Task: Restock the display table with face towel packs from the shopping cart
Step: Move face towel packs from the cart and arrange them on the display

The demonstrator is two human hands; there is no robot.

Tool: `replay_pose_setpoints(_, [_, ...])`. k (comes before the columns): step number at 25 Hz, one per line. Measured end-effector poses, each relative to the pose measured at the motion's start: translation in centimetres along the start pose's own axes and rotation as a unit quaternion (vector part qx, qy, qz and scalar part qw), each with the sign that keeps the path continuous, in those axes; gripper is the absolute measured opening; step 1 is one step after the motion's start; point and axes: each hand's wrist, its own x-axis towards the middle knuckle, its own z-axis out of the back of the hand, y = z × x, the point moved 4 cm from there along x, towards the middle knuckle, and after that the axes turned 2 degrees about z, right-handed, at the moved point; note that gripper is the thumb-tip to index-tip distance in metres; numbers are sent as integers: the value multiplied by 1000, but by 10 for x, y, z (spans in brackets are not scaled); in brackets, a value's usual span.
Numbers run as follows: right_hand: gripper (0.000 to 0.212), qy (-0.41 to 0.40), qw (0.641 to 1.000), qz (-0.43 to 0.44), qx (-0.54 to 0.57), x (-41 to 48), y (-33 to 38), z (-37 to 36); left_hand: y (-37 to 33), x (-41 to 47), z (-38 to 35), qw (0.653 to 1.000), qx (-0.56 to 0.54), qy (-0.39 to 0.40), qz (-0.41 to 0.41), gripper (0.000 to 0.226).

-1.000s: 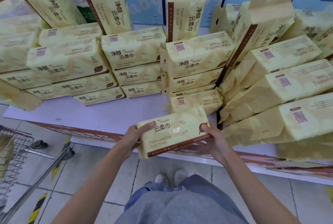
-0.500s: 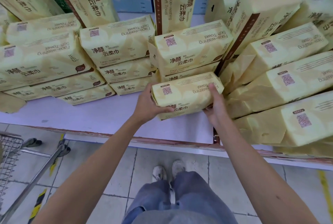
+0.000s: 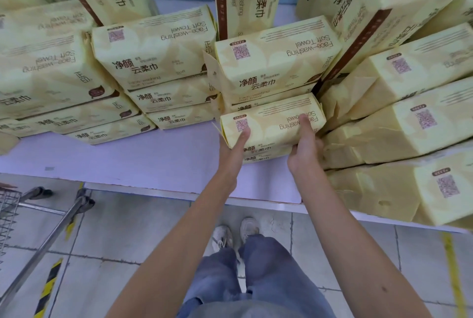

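Yellow film pack (image 3: 271, 125) — judged soft, light, a touch slippery — is gripped at both ends by left hand (image 3: 234, 157) and right hand (image 3: 304, 156); ends are best held.

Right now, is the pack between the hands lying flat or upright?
Flat: the pack lies broad face up on a lower pack, left hand and right hand at its ends.
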Motion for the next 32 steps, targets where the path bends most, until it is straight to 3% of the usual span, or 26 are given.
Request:
replay_pose_setpoints(6, [34, 44, 998, -30, -19, 1, 4, -3, -8, 8, -8, 999, 2, 7, -33, 53])
replay_pose_setpoints(9, [61, 78, 994, -59, -53, -4, 1, -2, -9, 6, -10, 999, 8, 12, -29, 54])
replay_pose_setpoints(11, [65, 108, 990, -71, -55, -10, 0, 0, -12, 2, -7, 999, 16, -5, -33, 56])
replay_pose_setpoints(15, [45, 161, 983, -80, -47, -29, -6, 18, -1, -18, 15, 996, 71, -57, -2, 92])
replay_pose_setpoints(17, [32, 189, 968, -68, -149, -43, -15, 34, 15, -37, 36, 993, 94, -71, -12, 82])
replay_pose_setpoints(19, [24, 286, 897, 18, -336, -60, -25, 50, 36, -60, 59, 989, 111, -88, -35, 64])
replay_pose_setpoints(21, [31, 414, 770, 98, -475, -76, -41, 65, 60, -88, 80, 984, 123, -120, -50, 51])
replay_pose_setpoints(26, [57, 558, 516, 158, -631, -93, -71, 80, 123, -166, 114, 975, 72, -210, -16, 46])
replay_pose_setpoints(29, [59, 603, 417, 158, -662, -106, -90, 73, 158, -215, 126, 958, 1, -286, 13, 46])
replay_pose_setpoints(32, [58, 635, 371, 164, -658, -133, -118, 64, 184, -256, 136, 927, -62, -368, 32, 40])
